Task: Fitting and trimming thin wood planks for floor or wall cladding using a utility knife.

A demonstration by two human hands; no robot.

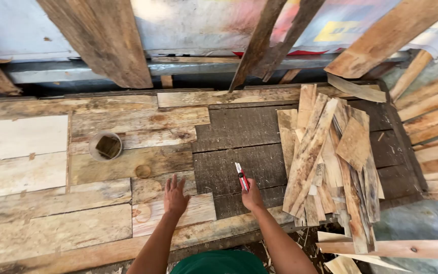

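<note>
My left hand (175, 196) lies flat with fingers spread on a pale plank (198, 208) of the wooden workbench (102, 167). My right hand (252, 197) grips a red and white utility knife (241, 175), its tip pointing away over a dark board (229, 162). Just right of that hand lies a heap of thin wood strips (330, 162).
A small round cup (106, 145) with something dark inside stands on the bench to the upper left. Long boards (102, 40) lean against the back wall. More planks (432, 122) are stacked at the right, and loose offcuts (381, 248) lie at the lower right.
</note>
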